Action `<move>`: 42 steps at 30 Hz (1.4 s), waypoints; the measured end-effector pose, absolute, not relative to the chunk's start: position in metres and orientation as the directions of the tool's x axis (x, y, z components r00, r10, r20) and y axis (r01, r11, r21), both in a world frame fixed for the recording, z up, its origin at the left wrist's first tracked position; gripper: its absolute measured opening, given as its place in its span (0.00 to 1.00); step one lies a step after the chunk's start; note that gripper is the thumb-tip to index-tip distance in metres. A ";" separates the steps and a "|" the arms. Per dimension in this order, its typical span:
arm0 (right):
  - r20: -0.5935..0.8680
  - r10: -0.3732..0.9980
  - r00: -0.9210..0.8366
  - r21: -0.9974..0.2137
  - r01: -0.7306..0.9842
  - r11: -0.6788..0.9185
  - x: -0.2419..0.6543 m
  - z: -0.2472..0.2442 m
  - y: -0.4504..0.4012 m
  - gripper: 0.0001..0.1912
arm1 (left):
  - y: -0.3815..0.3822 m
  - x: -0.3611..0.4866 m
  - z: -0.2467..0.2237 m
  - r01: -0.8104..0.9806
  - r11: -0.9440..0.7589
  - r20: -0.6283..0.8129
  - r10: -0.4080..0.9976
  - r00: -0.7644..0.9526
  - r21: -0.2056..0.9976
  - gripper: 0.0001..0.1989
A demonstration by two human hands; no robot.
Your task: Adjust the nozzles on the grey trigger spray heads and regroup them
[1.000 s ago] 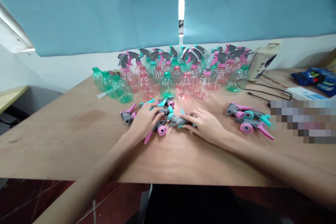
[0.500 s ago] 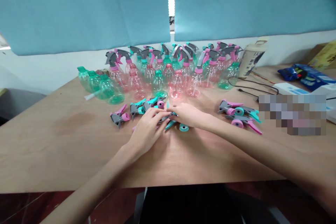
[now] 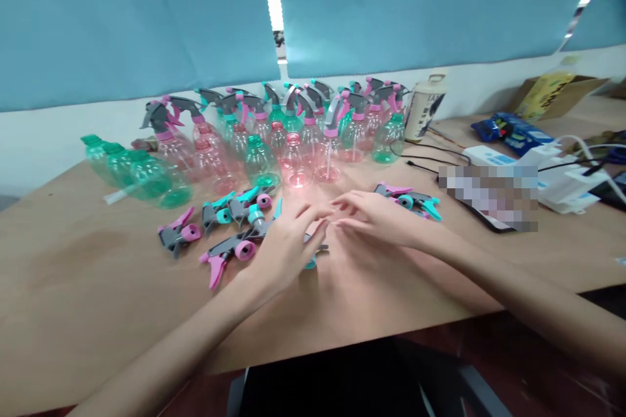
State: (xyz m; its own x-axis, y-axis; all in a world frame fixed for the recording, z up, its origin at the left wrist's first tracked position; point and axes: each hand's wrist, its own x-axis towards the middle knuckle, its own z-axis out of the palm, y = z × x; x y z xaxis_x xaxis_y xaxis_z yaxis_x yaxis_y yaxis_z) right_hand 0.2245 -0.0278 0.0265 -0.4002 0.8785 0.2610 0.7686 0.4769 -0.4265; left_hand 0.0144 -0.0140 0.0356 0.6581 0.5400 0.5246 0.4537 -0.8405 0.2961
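My left hand (image 3: 292, 244) hovers over or rests on the right end of a loose pile of trigger spray heads, fingers stretched and thumb apart. Partly hidden beneath it is a spray head with a teal collar (image 3: 310, 263). To its left lie a pink-and-grey spray head (image 3: 229, 249) and several others in teal, pink and grey. My right hand (image 3: 374, 214) is just right of my left, its fingers extended and slightly curved, with nothing seen in them. Beyond my right wrist sits a smaller group of spray heads (image 3: 409, 201).
Behind the pile stand pink and green clear bottles, some open-necked like the green bottle (image 3: 259, 159), others topped with sprayers. At right are a carton-like bottle (image 3: 424, 107), black cables, a blue packet (image 3: 518, 133), a white power strip (image 3: 562, 186) and a partly blurred phone-like object (image 3: 493, 202).
The view has turned right, so things appear shifted left. My right hand has drawn away from the pile, leaving a gap between the hands. More spray heads show beside my left hand.
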 end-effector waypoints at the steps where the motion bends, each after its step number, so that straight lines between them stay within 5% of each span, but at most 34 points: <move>1: 0.269 0.891 -0.364 -0.447 0.773 0.451 0.241 0.029 -0.038 0.17 | -0.017 0.022 0.032 0.426 -0.858 0.496 0.514 0.700 0.288 0.07; 6: 0.237 0.952 -0.196 -0.436 0.854 0.284 0.310 0.030 -0.080 0.12 | -0.023 0.040 0.012 0.386 -0.905 0.290 0.423 0.859 0.177 0.09; 17: 0.189 0.948 -0.256 -0.305 0.902 0.304 0.327 0.019 -0.086 0.18 | 0.009 0.033 0.011 0.542 -0.826 0.251 0.498 0.830 -0.155 0.13; 21: 0.152 0.926 -0.347 -0.223 0.900 0.374 0.321 0.020 -0.074 0.18 | 0.001 0.054 0.021 0.524 -0.848 0.273 0.487 0.830 -0.080 0.11; 26: 0.049 0.932 -0.358 -0.150 0.920 0.361 0.317 0.024 -0.060 0.16 | -0.005 0.079 0.017 0.445 -0.881 0.247 0.472 0.846 0.159 0.10; 29: 0.121 0.925 -0.359 -0.289 0.879 0.379 0.313 0.029 -0.057 0.11 | -0.009 0.083 0.012 0.459 -0.812 0.232 0.555 0.799 0.359 0.10; 33: 0.201 0.937 -0.285 -0.645 0.681 0.345 0.297 0.032 -0.061 0.10 | -0.015 0.078 0.010 0.442 -0.686 0.284 0.677 0.679 0.578 0.16; 37: 0.170 0.947 -0.272 -0.884 0.383 0.269 0.270 0.028 -0.060 0.13 | -0.018 0.068 0.009 0.374 -0.702 0.403 0.676 0.617 0.606 0.16; 42: 0.096 0.926 -0.364 -0.963 0.203 0.180 0.249 0.022 -0.046 0.16 | -0.017 0.057 0.002 0.397 -0.726 0.468 0.674 0.572 0.561 0.12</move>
State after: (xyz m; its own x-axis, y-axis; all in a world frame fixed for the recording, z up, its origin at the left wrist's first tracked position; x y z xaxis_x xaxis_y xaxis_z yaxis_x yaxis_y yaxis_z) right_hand 0.2495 -0.0456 0.0220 -0.3645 0.9262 0.0963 0.2029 0.1799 -0.9625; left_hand 0.0570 -0.0171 0.0024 0.5715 0.6742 0.4678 0.3974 -0.7262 0.5611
